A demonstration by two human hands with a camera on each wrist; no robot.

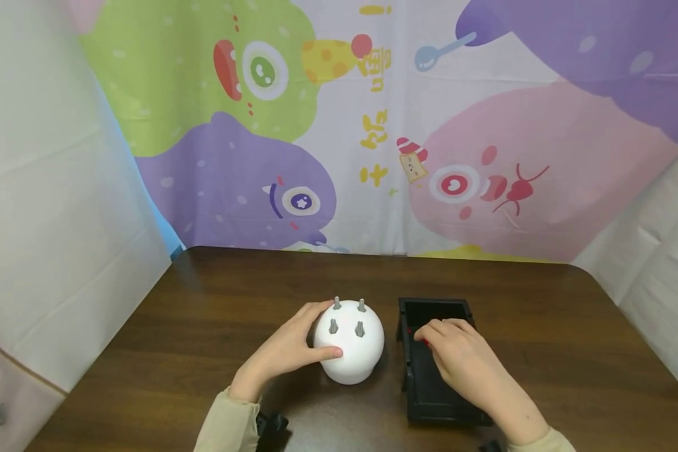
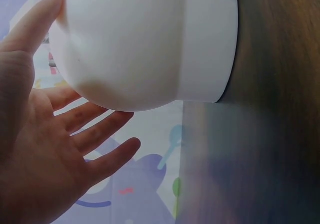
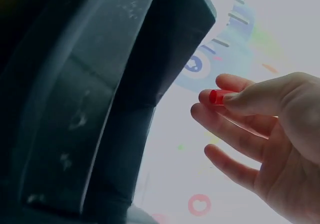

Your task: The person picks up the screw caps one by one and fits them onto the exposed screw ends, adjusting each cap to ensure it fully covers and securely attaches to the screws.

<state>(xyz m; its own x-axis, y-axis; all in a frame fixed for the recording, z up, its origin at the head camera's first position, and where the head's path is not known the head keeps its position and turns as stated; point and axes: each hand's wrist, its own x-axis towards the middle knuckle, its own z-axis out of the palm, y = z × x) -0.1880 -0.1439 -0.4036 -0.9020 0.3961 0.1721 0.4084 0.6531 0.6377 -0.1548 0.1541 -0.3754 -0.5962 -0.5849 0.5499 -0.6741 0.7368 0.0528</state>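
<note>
A white dome-shaped object (image 1: 350, 367) on a short round base stands on the table, with several grey threaded pegs (image 1: 360, 329) sticking up from its top. My left hand (image 1: 285, 345) holds the dome from its left side, thumb on the near face and fingers along the far side. Over the black tray (image 1: 447, 411), my right hand (image 1: 462, 358) pinches a small red cylinder (image 3: 217, 97) between thumb and fingertips. The right wrist view shows the cylinder's end poking past the thumb, with the other fingers spread behind it.
The tray stands right of the dome on the dark wooden table (image 1: 215, 314), and a small red spot (image 1: 409, 329) shows at its left inner side. A cartoon-printed curtain (image 1: 373, 220) hangs behind the table's far edge. White cloth (image 1: 62, 188) flanks the left.
</note>
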